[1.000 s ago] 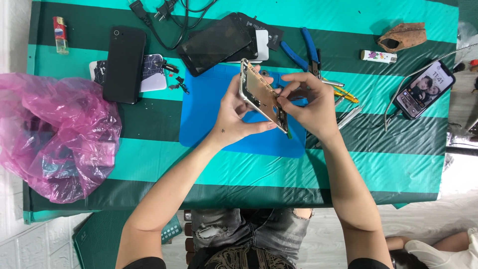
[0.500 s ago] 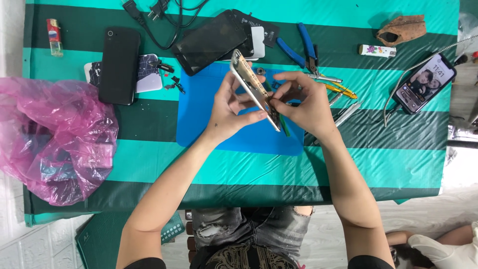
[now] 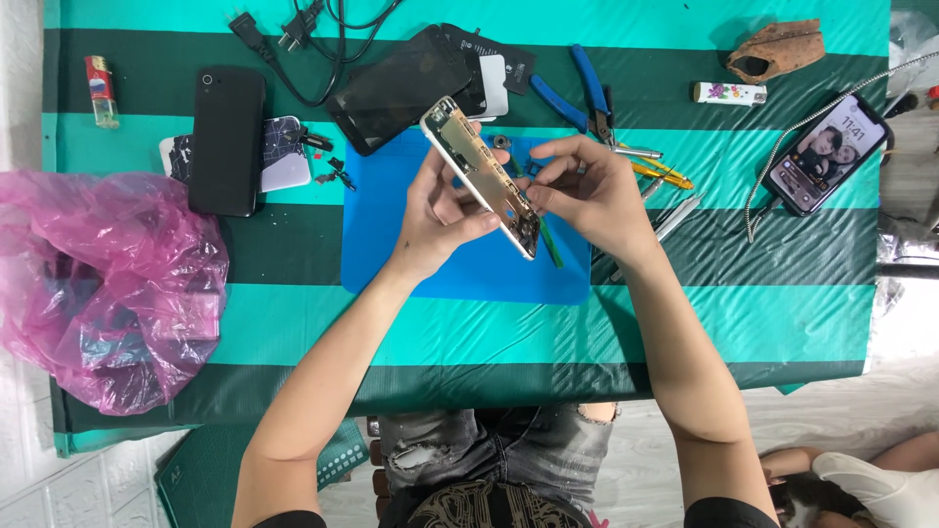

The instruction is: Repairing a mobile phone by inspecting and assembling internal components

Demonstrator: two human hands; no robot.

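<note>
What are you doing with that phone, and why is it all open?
A person is holding an opened phone body up above a blue mat, tilted on its edge. The left hand props it from behind, while the right hand pinches at its inner side. Its insides are showing. Around the mat, on the striped table, lie a black phone, blue pliers, a dark screen panel and a pink plastic bag.

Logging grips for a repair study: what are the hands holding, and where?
The left hand grips an opened phone frame by its long edges; the right hand touches its inner side.
</note>
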